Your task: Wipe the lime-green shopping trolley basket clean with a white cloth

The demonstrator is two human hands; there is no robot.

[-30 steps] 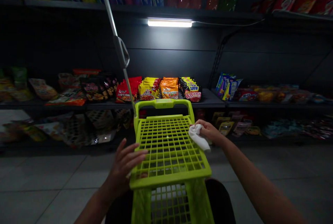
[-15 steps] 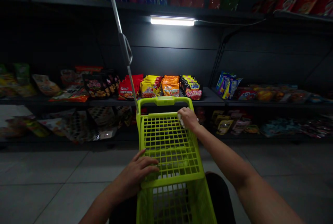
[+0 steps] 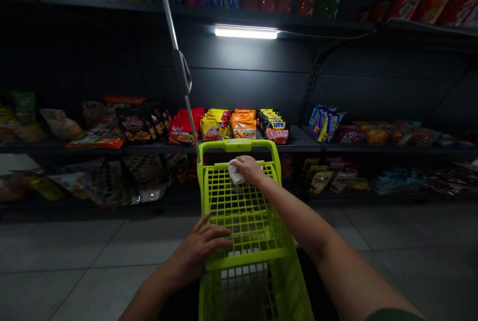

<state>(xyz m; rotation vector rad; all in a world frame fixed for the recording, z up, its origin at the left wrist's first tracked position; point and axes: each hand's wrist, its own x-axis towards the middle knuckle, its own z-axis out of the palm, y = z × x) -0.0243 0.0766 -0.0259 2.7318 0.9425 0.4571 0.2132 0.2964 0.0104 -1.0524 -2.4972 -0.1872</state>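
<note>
A lime-green plastic shopping basket [image 3: 242,221] stands upturned in front of me, its grid bottom facing up. My left hand [image 3: 201,249] lies flat on the near left corner of the grid, fingers spread. My right hand [image 3: 250,169] reaches to the far edge of the grid and is closed on a small white cloth [image 3: 235,174], pressed against the plastic just below the basket's handle [image 3: 237,146].
A metal pole [image 3: 182,72] leans up from the basket's far left corner. Dark store shelves [image 3: 298,144] hold rows of snack packets [image 3: 227,127], lit by a strip light [image 3: 246,32]. Grey tiled floor [image 3: 74,261] spreads left and right.
My right hand has carried the white cloth from the right edge of the grid up to the far edge and leftward. My left hand has shifted slightly toward the near corner.
</note>
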